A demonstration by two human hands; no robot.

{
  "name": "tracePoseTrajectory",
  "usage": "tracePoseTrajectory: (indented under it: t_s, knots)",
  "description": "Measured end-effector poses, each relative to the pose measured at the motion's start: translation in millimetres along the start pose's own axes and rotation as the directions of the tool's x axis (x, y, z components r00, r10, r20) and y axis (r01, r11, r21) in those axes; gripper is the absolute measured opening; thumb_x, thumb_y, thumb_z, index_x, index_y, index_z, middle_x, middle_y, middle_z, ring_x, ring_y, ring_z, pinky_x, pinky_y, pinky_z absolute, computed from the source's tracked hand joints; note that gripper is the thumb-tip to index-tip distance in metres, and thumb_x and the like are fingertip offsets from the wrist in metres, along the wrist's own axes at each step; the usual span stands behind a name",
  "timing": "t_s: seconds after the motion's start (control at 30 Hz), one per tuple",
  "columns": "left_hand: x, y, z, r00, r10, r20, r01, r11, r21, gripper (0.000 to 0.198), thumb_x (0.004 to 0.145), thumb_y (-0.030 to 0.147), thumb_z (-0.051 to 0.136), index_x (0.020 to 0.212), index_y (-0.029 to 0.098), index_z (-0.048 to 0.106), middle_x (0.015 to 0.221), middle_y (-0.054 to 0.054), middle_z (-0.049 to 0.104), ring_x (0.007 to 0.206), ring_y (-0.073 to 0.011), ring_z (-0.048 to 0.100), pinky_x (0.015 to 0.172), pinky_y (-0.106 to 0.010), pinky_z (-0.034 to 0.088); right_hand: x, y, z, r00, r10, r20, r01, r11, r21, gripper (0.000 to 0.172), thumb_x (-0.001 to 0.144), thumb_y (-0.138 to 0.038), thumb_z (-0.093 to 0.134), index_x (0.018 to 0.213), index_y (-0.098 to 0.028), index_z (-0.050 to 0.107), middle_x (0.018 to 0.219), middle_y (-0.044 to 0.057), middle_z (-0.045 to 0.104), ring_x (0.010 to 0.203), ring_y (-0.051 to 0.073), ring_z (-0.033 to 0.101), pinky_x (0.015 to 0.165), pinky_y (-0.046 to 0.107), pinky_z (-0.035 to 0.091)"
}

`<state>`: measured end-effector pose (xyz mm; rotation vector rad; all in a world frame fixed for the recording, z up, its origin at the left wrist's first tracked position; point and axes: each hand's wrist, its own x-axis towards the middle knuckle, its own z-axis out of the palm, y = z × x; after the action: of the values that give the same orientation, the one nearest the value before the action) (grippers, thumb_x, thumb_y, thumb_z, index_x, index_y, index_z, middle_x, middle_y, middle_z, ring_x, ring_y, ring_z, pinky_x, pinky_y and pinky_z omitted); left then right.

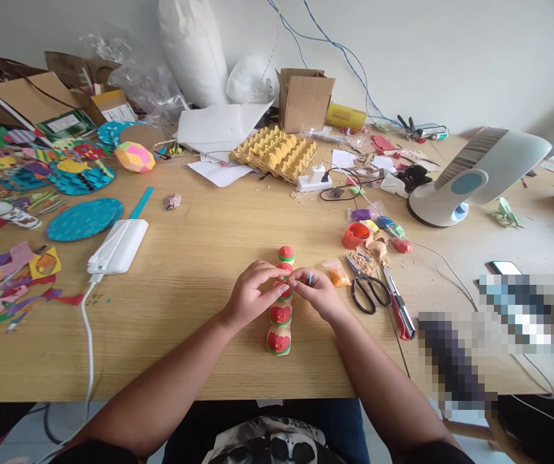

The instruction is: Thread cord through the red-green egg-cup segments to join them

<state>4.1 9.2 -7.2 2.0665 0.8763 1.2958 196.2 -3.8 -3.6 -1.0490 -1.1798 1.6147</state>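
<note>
A narrow row of egg-carton cups (279, 332) stretches away from me at the table's middle, each cup decorated with red and green, some with small dots like faces. Over its middle cups my left hand (257, 295) and my right hand (319, 293) meet, fingertips pinched close together. Whatever lies between the fingertips is too small to make out, and the hands partly cover the cups below. A tiny light-blue piece (311, 278) shows at the fingers of my right hand.
Right of my hands lie an orange packet (337, 273), black-handled scissors (369, 290) and a red cutter knife (400, 306). A white fan (474, 180) stands beyond. A yellow egg tray (274, 153) sits at the back; a white power bank (120, 246) and paper scraps lie left.
</note>
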Motion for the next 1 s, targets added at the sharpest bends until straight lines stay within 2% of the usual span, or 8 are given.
tracePoseTrajectory:
  t_s: [0.3, 0.6, 0.7, 0.77, 0.9, 1.0]
  knots:
    - [0.6, 1.5, -0.2, 0.998, -0.065, 0.014, 0.066, 0.995, -0.075, 0.004, 0.091, 0.024, 0.071, 0.092, 0.023, 0.075, 0.088, -0.003, 0.074, 0.086, -0.0174, 0.067, 0.081, -0.034, 0.055, 0.6, 3.9, -2.3, 0.999, 0.002, 0.036, -0.001, 0.999, -0.036, 0.038, 0.075, -0.053, 0.081, 0.082, -0.018, 0.069, 0.074, 0.000, 0.064, 0.068, 0.013, 0.054, 0.068, 0.028, 0.043]
    - [0.4, 0.3, 0.2, 0.997, -0.069, -0.021, 0.068, 0.996, -0.063, 0.007, 0.094, 0.024, 0.067, 0.091, 0.022, 0.074, 0.085, -0.002, 0.072, 0.082, -0.0149, 0.066, 0.077, -0.030, 0.056, -2.2, -3.6, 1.3, 0.999, -0.028, 0.022, 0.030, 0.992, -0.122, 0.042, 0.081, -0.059, 0.073, 0.082, -0.017, 0.069, 0.066, -0.002, 0.055, 0.062, 0.011, 0.043, 0.061, 0.026, 0.038]
    - [0.4, 1.0, 0.3, 0.996, -0.082, -0.029, 0.080, 0.994, -0.070, 0.008, 0.094, 0.024, 0.067, 0.091, 0.022, 0.074, 0.085, -0.002, 0.072, 0.083, -0.0149, 0.067, 0.078, -0.030, 0.056, -2.0, -3.5, 2.4, 0.999, -0.046, 0.020, 0.049, 0.990, -0.133, 0.043, 0.081, -0.060, 0.073, 0.082, -0.017, 0.069, 0.066, -0.002, 0.055, 0.063, 0.011, 0.042, 0.061, 0.026, 0.037]
    - [0.1, 1.5, 0.4, 0.995, -0.097, -0.027, 0.095, 0.993, -0.077, 0.007, 0.093, 0.025, 0.069, 0.096, 0.023, 0.075, 0.088, -0.003, 0.072, 0.085, -0.0159, 0.067, 0.079, -0.031, 0.057, -1.8, -3.3, 2.6, 0.999, -0.046, 0.010, 0.047, 0.990, -0.133, 0.044, 0.080, -0.061, 0.072, 0.082, -0.017, 0.069, 0.066, -0.002, 0.054, 0.062, 0.011, 0.042, 0.060, 0.026, 0.037]
    - [-1.5, 0.1, 1.6, 0.992, -0.128, -0.001, 0.128, 0.988, -0.092, 0.021, 0.088, 0.028, 0.075, 0.109, 0.024, 0.073, 0.098, -0.005, 0.073, 0.092, -0.0184, 0.069, 0.081, -0.032, 0.058, -1.5, -4.0, 2.1, 0.999, -0.039, -0.017, 0.037, 0.993, -0.114, 0.044, 0.079, -0.062, 0.073, 0.081, -0.018, 0.068, 0.063, -0.003, 0.050, 0.060, 0.011, 0.040, 0.058, 0.026, 0.035]
    - [-2.5, -2.1, 2.8, 0.989, -0.150, 0.008, 0.150, 0.983, -0.102, 0.017, 0.087, 0.028, 0.076, 0.103, 0.024, 0.074, 0.099, -0.005, 0.073, 0.092, -0.0181, 0.069, 0.080, -0.031, 0.058, -1.2, -5.3, 1.9, 0.999, -0.036, -0.023, 0.033, 0.994, -0.103, 0.044, 0.077, -0.061, 0.075, 0.078, -0.018, 0.067, 0.063, -0.003, 0.050, 0.060, 0.011, 0.040, 0.059, 0.026, 0.035]
